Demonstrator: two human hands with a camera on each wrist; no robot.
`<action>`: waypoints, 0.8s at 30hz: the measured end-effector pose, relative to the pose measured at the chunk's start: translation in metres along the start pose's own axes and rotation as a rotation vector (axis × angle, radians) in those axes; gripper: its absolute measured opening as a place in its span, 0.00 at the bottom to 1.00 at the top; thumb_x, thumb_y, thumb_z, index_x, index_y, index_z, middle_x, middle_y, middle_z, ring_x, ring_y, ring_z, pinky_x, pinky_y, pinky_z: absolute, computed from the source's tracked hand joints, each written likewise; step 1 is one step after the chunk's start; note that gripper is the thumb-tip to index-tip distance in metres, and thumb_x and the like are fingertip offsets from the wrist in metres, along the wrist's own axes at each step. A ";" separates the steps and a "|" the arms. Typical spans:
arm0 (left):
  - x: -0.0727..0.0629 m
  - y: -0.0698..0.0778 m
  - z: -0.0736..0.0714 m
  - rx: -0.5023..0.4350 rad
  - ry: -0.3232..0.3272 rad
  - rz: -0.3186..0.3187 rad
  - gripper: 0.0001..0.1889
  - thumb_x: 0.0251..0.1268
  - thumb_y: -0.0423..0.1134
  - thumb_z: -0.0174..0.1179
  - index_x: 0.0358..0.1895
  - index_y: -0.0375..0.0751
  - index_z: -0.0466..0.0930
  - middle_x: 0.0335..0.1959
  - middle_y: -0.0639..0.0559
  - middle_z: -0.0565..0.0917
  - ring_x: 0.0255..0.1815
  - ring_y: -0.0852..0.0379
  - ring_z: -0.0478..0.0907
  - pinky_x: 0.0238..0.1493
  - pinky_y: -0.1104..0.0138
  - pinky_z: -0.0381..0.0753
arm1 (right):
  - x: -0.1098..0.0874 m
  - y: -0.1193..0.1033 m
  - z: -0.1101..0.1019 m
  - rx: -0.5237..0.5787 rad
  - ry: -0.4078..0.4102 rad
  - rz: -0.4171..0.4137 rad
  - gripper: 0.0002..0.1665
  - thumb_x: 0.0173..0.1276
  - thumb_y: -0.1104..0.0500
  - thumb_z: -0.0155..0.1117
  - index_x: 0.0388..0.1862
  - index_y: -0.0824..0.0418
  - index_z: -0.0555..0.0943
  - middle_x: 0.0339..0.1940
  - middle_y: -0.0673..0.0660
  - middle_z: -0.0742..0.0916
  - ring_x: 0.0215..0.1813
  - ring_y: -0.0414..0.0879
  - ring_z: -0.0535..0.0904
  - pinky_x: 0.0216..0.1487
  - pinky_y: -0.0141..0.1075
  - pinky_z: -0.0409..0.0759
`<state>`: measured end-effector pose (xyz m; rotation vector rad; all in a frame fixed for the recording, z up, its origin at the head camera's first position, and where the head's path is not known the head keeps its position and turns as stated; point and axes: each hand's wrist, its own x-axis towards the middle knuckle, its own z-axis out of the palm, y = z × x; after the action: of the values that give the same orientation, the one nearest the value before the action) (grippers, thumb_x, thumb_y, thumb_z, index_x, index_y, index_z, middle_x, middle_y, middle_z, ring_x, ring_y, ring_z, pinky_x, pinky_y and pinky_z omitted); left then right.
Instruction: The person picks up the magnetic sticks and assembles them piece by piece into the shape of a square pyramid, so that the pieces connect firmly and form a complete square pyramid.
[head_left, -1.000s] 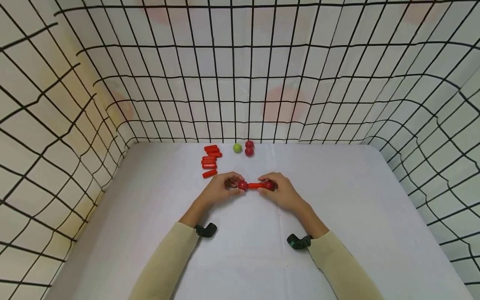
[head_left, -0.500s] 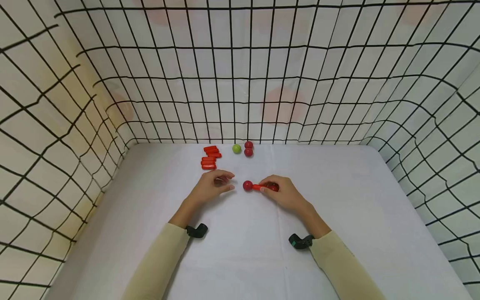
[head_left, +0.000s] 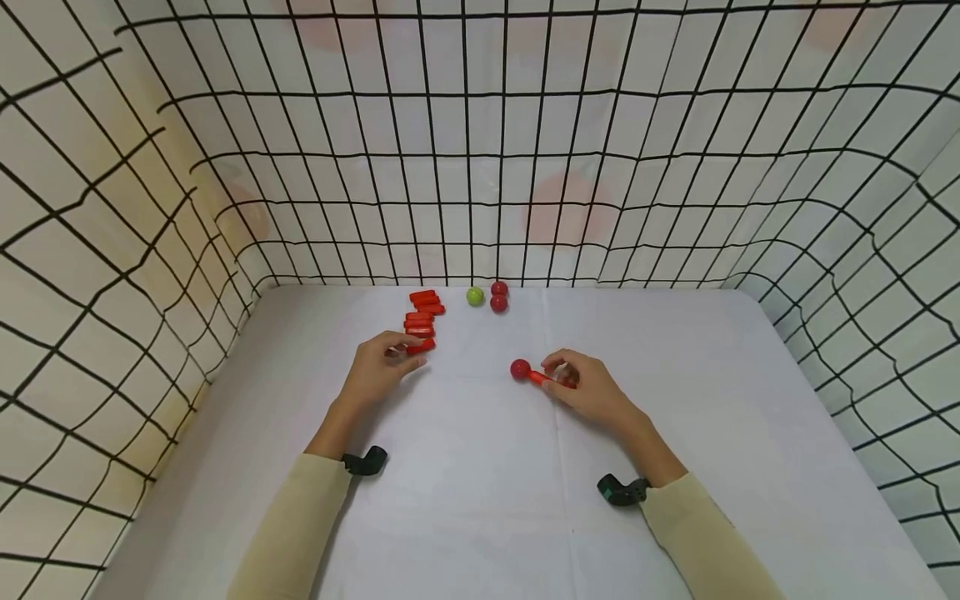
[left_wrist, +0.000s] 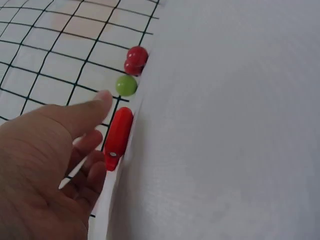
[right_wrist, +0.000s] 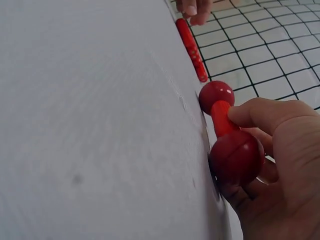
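My right hand (head_left: 592, 387) pinches the bright red rod (right_wrist: 221, 119) of a dumbbell-shaped piece, thumb against the rod. One dark red ball (head_left: 520, 369) caps the far end; another ball (right_wrist: 237, 158) caps the near end, within the curve of the fingers. My left hand (head_left: 378, 367) reaches around a loose red rod (head_left: 422, 346) at the front of the rod group. In the left wrist view its thumb stands apart from the other fingers, with a red rod (left_wrist: 119, 135) just beyond the gap.
Several red rods (head_left: 418, 317) lie in a loose column behind the left hand. A green ball (head_left: 475, 296) and two dark red balls (head_left: 498, 303) sit by the back edge of the white table (head_left: 480, 500). Black wire grid panels (head_left: 480, 167) rise at the back and sides.
My left hand has let go of the dumbbell-shaped piece's ball and moved left to the front loose rod. My right hand has shifted slightly right, bringing the piece along and turning it a little.
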<state>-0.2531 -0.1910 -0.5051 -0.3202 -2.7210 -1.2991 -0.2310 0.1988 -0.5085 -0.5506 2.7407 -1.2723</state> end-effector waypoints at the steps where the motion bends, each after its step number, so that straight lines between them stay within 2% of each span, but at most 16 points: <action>1: 0.000 -0.001 -0.001 0.006 -0.004 -0.004 0.19 0.63 0.46 0.74 0.56 0.48 0.87 0.55 0.51 0.86 0.51 0.48 0.82 0.56 0.54 0.84 | -0.001 -0.001 -0.001 0.012 -0.007 -0.001 0.19 0.69 0.58 0.72 0.58 0.54 0.81 0.43 0.53 0.86 0.36 0.45 0.78 0.35 0.33 0.78; 3: 0.001 -0.003 -0.001 0.012 -0.007 -0.016 0.21 0.63 0.45 0.74 0.58 0.46 0.85 0.56 0.49 0.85 0.51 0.48 0.83 0.57 0.54 0.84 | -0.002 -0.003 -0.004 0.041 -0.029 0.001 0.25 0.68 0.59 0.72 0.63 0.55 0.79 0.43 0.55 0.85 0.32 0.46 0.77 0.30 0.31 0.77; 6: 0.001 -0.005 -0.001 0.002 0.008 -0.029 0.24 0.64 0.42 0.74 0.62 0.45 0.82 0.57 0.45 0.82 0.49 0.47 0.83 0.56 0.54 0.86 | -0.003 -0.006 -0.006 0.074 -0.072 0.010 0.32 0.66 0.61 0.73 0.69 0.55 0.75 0.37 0.56 0.85 0.27 0.47 0.77 0.26 0.32 0.78; 9: 0.002 -0.006 0.000 0.003 0.033 -0.038 0.25 0.64 0.40 0.73 0.64 0.43 0.81 0.55 0.43 0.80 0.46 0.48 0.84 0.53 0.55 0.88 | -0.002 -0.006 -0.005 0.063 -0.109 0.020 0.37 0.66 0.62 0.71 0.74 0.53 0.72 0.29 0.56 0.83 0.24 0.45 0.76 0.24 0.33 0.78; 12: 0.003 -0.006 0.001 0.030 0.042 -0.049 0.24 0.64 0.39 0.73 0.63 0.41 0.82 0.54 0.42 0.81 0.44 0.48 0.84 0.51 0.55 0.88 | 0.000 -0.006 -0.003 0.028 -0.126 0.009 0.39 0.66 0.64 0.66 0.77 0.50 0.70 0.44 0.54 0.84 0.24 0.43 0.74 0.23 0.32 0.75; 14: 0.003 -0.006 0.002 0.055 0.042 -0.060 0.22 0.65 0.40 0.72 0.61 0.40 0.83 0.53 0.42 0.83 0.44 0.48 0.84 0.50 0.56 0.88 | 0.002 -0.006 -0.002 0.009 -0.131 -0.002 0.39 0.66 0.65 0.64 0.76 0.49 0.71 0.56 0.52 0.82 0.25 0.43 0.73 0.24 0.31 0.74; 15: 0.004 -0.006 0.003 0.065 0.041 -0.066 0.21 0.66 0.41 0.72 0.60 0.40 0.84 0.52 0.42 0.84 0.43 0.48 0.84 0.50 0.57 0.87 | 0.002 -0.007 -0.001 0.005 -0.131 -0.007 0.38 0.67 0.65 0.63 0.76 0.49 0.72 0.58 0.52 0.80 0.25 0.43 0.73 0.24 0.31 0.74; 16: 0.004 -0.005 0.003 0.078 0.040 -0.070 0.19 0.66 0.41 0.71 0.58 0.40 0.84 0.50 0.42 0.85 0.43 0.49 0.84 0.49 0.58 0.87 | 0.003 -0.007 -0.001 0.005 -0.132 -0.007 0.37 0.67 0.65 0.63 0.75 0.50 0.72 0.57 0.53 0.81 0.26 0.43 0.72 0.25 0.31 0.73; 18: 0.004 -0.004 0.003 0.095 0.040 -0.070 0.16 0.67 0.42 0.71 0.55 0.40 0.85 0.45 0.43 0.86 0.42 0.49 0.83 0.47 0.59 0.86 | 0.004 -0.008 0.000 0.011 -0.122 0.010 0.35 0.67 0.63 0.64 0.74 0.50 0.74 0.47 0.55 0.83 0.26 0.43 0.72 0.25 0.31 0.72; 21: 0.004 -0.003 0.003 0.105 0.029 -0.051 0.14 0.68 0.41 0.70 0.53 0.40 0.86 0.40 0.44 0.87 0.40 0.50 0.82 0.44 0.60 0.84 | 0.005 -0.008 0.001 0.026 -0.086 0.049 0.33 0.68 0.60 0.68 0.71 0.52 0.74 0.32 0.55 0.81 0.26 0.43 0.73 0.26 0.31 0.72; 22: 0.005 -0.003 0.003 0.103 0.021 -0.042 0.15 0.68 0.41 0.70 0.53 0.41 0.86 0.40 0.45 0.88 0.40 0.50 0.82 0.44 0.60 0.84 | 0.006 -0.008 0.002 0.032 -0.072 0.062 0.32 0.68 0.59 0.69 0.71 0.52 0.75 0.32 0.56 0.82 0.27 0.43 0.74 0.27 0.31 0.73; 24: 0.005 -0.002 0.004 0.091 -0.001 -0.019 0.16 0.68 0.40 0.70 0.56 0.41 0.85 0.42 0.45 0.88 0.41 0.50 0.83 0.47 0.59 0.85 | 0.006 -0.007 0.002 0.045 -0.045 0.082 0.32 0.67 0.58 0.71 0.70 0.53 0.75 0.38 0.56 0.84 0.29 0.44 0.75 0.28 0.31 0.74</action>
<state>-0.2585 -0.1885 -0.5084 -0.2876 -2.7798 -1.1755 -0.2345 0.1908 -0.5043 -0.4529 2.6623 -1.2830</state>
